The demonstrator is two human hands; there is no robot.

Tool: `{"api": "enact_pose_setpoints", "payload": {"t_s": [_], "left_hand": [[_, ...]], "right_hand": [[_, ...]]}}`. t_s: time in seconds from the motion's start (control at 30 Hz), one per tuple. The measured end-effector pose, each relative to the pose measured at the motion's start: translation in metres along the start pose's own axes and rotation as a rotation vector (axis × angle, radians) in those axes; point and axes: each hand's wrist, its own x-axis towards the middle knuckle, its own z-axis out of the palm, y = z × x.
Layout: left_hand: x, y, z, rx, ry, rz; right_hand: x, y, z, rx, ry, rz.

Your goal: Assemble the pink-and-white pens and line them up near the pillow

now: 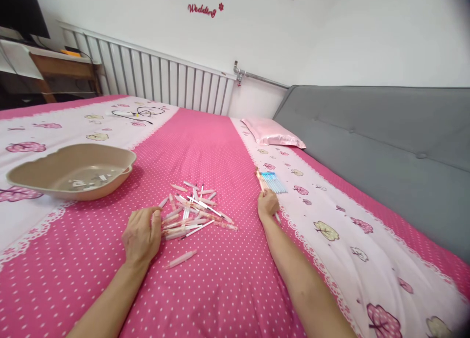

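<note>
My left hand (142,234) rests with curled fingers at the left edge of a loose pile of pen parts (198,219). Whatever its fingers may hold is hidden. The pile mixes pink pen barrels and thin white refills with dark tips. One pink barrel (181,258) lies apart, just below the pile. Over on the right, my right hand (269,203) closes around a slim pen; its end pokes out beneath the hand. Just beyond that hand, a neat row of blue pens (273,182) lies beside pinkish-orange ones (261,177).
A beige plastic basin (47,179) with small white pieces inside stands at the left. A white device with a black cable (127,113) lies farther back. The pink pillow (271,132) sits by the grey headboard (374,137). Behind the bed is a white radiator (154,73).
</note>
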Motion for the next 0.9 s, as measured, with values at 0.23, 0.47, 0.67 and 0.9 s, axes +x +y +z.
{"api": "enact_pose_setpoints", "payload": {"t_s": [0.23,0.47,0.67,0.9], "left_hand": [[0.0006,0.0011,0.0000,0.012,-0.005,0.010],[0.0016,0.0019,-0.0009,0.012,0.002,0.070],[0.0014,0.0007,-0.0006,0.020,-0.001,0.075],[0.0013,-0.0001,0.0004,-0.002,-0.003,0.063]], "right_hand": [[0.0045,-0.0018,0.0012,-0.067,-0.041,-0.009],[0.0069,-0.0025,0.0047,-0.108,-0.077,-0.016],[0.0077,-0.0032,0.0050,-0.121,-0.090,-0.032],[0.0081,-0.0021,0.0064,-0.131,-0.086,-0.026]]}}
